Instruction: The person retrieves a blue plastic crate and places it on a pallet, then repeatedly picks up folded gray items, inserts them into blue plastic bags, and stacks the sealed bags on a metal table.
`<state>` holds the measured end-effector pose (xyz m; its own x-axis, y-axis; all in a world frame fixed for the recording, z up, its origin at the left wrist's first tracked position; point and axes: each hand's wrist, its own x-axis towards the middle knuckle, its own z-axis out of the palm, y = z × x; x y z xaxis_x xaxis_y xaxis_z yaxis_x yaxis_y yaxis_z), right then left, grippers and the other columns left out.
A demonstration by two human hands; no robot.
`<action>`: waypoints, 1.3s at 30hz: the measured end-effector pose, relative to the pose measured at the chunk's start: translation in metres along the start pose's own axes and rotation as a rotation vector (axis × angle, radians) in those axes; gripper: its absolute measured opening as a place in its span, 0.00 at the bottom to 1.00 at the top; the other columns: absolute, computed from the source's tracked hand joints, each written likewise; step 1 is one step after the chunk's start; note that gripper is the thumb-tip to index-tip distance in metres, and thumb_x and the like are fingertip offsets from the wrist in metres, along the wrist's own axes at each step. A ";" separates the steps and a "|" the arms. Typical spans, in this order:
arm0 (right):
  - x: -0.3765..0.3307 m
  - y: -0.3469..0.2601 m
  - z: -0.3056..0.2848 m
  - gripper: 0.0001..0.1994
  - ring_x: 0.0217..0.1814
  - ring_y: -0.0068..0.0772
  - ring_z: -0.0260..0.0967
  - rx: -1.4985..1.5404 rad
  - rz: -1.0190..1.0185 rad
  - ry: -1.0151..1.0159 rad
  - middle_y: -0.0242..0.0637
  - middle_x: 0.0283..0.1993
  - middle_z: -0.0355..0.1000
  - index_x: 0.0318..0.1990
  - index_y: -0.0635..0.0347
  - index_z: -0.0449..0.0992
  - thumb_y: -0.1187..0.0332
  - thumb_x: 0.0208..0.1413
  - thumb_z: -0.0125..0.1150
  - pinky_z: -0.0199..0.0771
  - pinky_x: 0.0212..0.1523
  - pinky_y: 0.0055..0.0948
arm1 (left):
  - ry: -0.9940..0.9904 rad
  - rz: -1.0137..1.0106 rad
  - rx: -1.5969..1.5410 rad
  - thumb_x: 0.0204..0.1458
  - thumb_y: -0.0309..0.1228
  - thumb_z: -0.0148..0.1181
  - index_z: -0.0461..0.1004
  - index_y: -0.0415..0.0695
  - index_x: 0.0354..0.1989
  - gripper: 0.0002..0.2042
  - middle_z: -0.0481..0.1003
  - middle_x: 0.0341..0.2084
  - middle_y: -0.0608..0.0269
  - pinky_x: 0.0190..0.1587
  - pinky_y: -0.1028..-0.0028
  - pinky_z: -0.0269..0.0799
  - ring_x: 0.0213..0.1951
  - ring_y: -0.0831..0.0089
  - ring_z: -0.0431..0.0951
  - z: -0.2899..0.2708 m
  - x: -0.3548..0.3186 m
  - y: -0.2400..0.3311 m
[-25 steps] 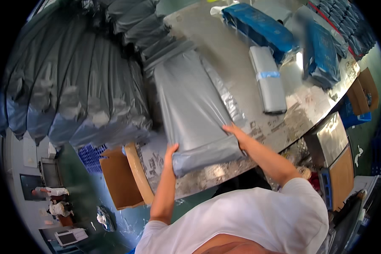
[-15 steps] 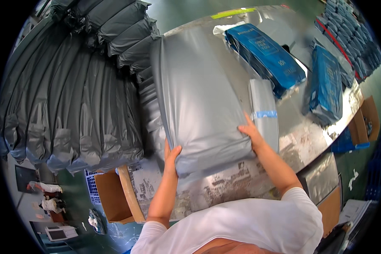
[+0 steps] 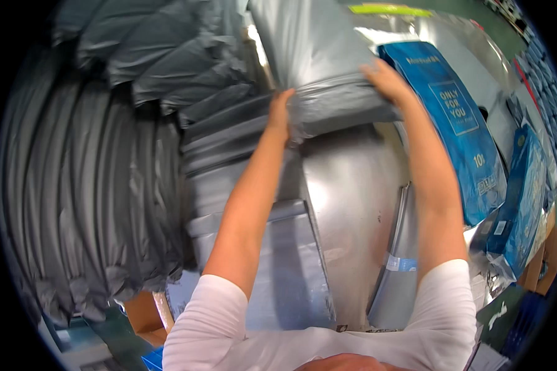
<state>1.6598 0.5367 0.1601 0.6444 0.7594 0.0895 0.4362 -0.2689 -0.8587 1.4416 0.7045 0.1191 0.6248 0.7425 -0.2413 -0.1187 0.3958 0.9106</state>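
Note:
A full grey plastic mailer bag [image 3: 328, 49] is held out at the far side of the table between my two hands, raised at its near end. My left hand [image 3: 281, 116] grips its near left corner. My right hand [image 3: 387, 83] clasps the right side, slightly farther away, with the fingers partly hidden and a little blurred. Below my left forearm lies a flat grey bag [image 3: 284, 266] on top of others. By my right forearm rests a folded grey bundle [image 3: 393, 297] with a light blue band round it.
Long rows of filled grey bags [image 3: 93, 185] stand packed at the left, with more piled bags [image 3: 167, 55] behind. Two blue printed packs, a large one [image 3: 455, 123] and a narrower one [image 3: 517, 204], occupy the right of the metal table [image 3: 346, 204]. A cardboard box [image 3: 143, 315] sits lower left.
Both hands have pushed the full grey bag forward, away from my body, with my arms now stretched out. Flat grey bags and bare metal have come into view beneath where it was.

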 end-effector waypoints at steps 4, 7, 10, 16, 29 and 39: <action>0.019 0.026 0.062 0.23 0.55 0.46 0.60 -0.305 0.042 0.282 0.46 0.50 0.65 0.52 0.50 0.66 0.52 0.50 0.49 0.60 0.53 0.41 | 0.029 -0.205 0.048 0.46 0.53 0.53 0.58 0.42 0.56 0.34 0.58 0.56 0.54 0.56 0.63 0.53 0.56 0.61 0.57 -0.014 0.028 -0.028; 0.012 0.013 0.050 0.28 0.55 0.51 0.57 -0.401 0.131 0.187 0.48 0.54 0.58 0.58 0.51 0.57 0.50 0.51 0.48 0.60 0.51 0.45 | 0.122 -0.028 0.135 0.49 0.50 0.52 0.57 0.37 0.56 0.33 0.63 0.51 0.53 0.52 0.67 0.60 0.51 0.62 0.65 -0.004 0.013 -0.018; -0.060 0.024 0.042 0.30 0.59 0.56 0.52 -0.408 -0.119 0.218 0.57 0.59 0.51 0.58 0.55 0.56 0.53 0.49 0.51 0.55 0.55 0.43 | 0.285 0.698 0.784 0.53 0.39 0.51 0.57 0.36 0.55 0.25 0.61 0.51 0.50 0.53 0.69 0.56 0.52 0.62 0.62 0.000 -0.045 -0.046; -0.287 0.055 -0.110 0.06 0.34 0.19 0.62 -0.125 -0.136 0.689 0.30 0.33 0.66 0.35 0.58 0.73 0.77 0.51 0.51 0.63 0.33 0.16 | -0.374 0.653 1.123 0.42 0.24 0.52 0.68 0.38 0.42 0.16 0.62 0.50 0.47 0.54 0.62 0.56 0.52 0.53 0.61 -0.055 -0.260 -0.091; -0.350 0.202 -0.233 0.12 0.25 0.18 0.62 0.409 0.501 0.781 0.25 0.26 0.65 0.34 0.51 0.68 0.54 0.57 0.45 0.62 0.23 0.18 | -1.510 0.861 1.448 0.28 0.58 0.61 0.64 0.53 0.53 0.39 0.54 0.58 0.60 0.51 0.31 0.35 0.63 0.57 0.43 0.160 -0.399 -0.133; -0.432 0.165 -0.203 0.08 0.24 0.16 0.62 0.494 0.416 0.370 0.26 0.22 0.65 0.27 0.59 0.70 0.66 0.54 0.52 0.64 0.27 0.17 | -1.200 0.780 1.594 0.20 0.53 0.64 0.67 0.54 0.48 0.38 0.57 0.56 0.61 0.49 0.29 0.33 0.62 0.51 0.44 0.141 -0.375 -0.114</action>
<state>1.5809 0.0445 0.0824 0.9022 0.3807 -0.2030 -0.1664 -0.1270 -0.9778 1.3299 0.3046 0.1531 0.9207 -0.3813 -0.0828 -0.3455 -0.8953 0.2811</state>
